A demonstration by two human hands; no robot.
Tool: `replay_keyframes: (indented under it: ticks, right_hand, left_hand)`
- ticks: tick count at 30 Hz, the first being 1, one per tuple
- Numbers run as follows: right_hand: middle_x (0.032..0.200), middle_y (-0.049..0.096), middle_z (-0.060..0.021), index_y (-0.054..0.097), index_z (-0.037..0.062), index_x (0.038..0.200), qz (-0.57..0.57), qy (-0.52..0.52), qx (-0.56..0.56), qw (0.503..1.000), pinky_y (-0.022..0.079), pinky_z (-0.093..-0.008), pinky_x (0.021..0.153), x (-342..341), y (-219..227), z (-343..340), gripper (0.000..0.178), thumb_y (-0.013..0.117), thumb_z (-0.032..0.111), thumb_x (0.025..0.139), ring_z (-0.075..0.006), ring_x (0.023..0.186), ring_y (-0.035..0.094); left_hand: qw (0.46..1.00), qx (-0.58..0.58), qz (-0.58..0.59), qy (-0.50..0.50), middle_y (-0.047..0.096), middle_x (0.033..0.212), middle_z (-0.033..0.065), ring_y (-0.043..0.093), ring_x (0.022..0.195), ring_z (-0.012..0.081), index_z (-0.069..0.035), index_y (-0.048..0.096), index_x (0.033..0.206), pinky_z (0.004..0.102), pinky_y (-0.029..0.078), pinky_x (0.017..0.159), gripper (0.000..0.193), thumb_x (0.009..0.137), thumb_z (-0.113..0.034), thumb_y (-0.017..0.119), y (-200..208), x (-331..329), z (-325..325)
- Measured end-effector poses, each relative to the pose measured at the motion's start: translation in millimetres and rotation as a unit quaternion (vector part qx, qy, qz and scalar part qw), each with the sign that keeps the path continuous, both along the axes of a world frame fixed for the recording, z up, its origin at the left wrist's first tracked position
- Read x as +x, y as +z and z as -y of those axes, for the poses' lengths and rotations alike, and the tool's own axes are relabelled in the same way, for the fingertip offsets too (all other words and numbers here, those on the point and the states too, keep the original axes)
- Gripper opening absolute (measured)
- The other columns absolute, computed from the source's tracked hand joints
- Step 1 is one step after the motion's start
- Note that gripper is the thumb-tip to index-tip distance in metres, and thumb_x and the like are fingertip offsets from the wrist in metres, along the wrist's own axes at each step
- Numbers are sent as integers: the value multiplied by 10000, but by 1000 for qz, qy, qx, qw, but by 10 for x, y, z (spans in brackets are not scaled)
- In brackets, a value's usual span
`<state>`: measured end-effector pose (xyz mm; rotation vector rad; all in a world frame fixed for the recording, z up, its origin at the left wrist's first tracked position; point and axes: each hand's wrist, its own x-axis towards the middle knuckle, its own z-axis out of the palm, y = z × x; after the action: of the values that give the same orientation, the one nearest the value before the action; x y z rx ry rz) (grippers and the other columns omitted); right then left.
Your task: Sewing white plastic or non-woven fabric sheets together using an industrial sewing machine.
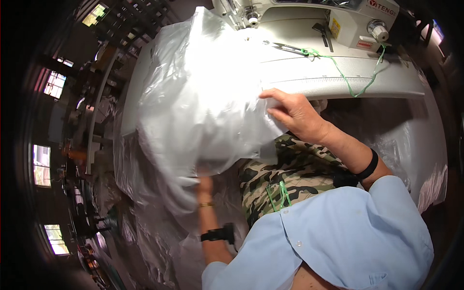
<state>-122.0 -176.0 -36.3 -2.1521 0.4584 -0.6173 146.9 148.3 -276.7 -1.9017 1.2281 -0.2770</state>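
Note:
A large, shiny, see-through plastic sheet (193, 96) is spread over the left part of the sewing machine table and hangs down toward my lap. Whether it is a flat sheet or a bag I cannot tell. At its right edge, my right hand (297, 116) has its fingers curled on the plastic, thumb and forefinger at the border. My left hand (205, 186) is low at the sheet's near edge, blurred, its fingers partly hidden by the plastic. Just beyond the sheet is the needle end of a white sewing machine (251, 20).
Thread snips (290, 49) on a green cord (345, 79) lie on the machine bed, the cord running to the machine's knob (378, 30). A dark tool (321, 36) lies behind them. More clear plastic (159, 237) hangs at lower left. My lap is in camouflage cloth (285, 166).

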Motion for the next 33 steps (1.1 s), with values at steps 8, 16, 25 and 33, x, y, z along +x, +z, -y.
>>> replay_keyframes:
  ticks: [8,16,25,33]
  right_hand:
    - [744,502,-31,478,44,1342,118,30,265,957,431,-286,634,194,-415,-468,448,585,133,916,-110,668,453]
    - [703,552,-108,532,13,1238,98,16,191,977,464,-338,654,285,-538,-460,360,579,152,908,-179,647,527]
    - [741,592,-147,403,35,1399,130,-23,191,973,480,-344,693,338,-496,-557,538,596,145,910,-216,674,586]
    - [786,693,-88,394,-59,1335,158,-42,340,926,482,-262,735,111,-560,-600,489,604,92,919,-94,741,600]
  left_hand:
    - [932,185,311,30,521,1314,162,554,1140,278,-38,414,1415,429,486,916,569,897,-175,607,2422,2764,-733]
    - [845,-293,-446,28,663,812,204,652,764,383,-30,703,883,455,516,663,224,854,-251,679,2626,-93,380]
    - [816,-505,-201,-197,570,1174,171,527,1066,339,18,593,1193,424,412,922,418,814,-96,727,2912,-752,1602]
    - [826,-501,-178,-189,596,890,76,561,930,276,-24,595,880,403,399,924,52,884,-62,631,2919,-549,1642]
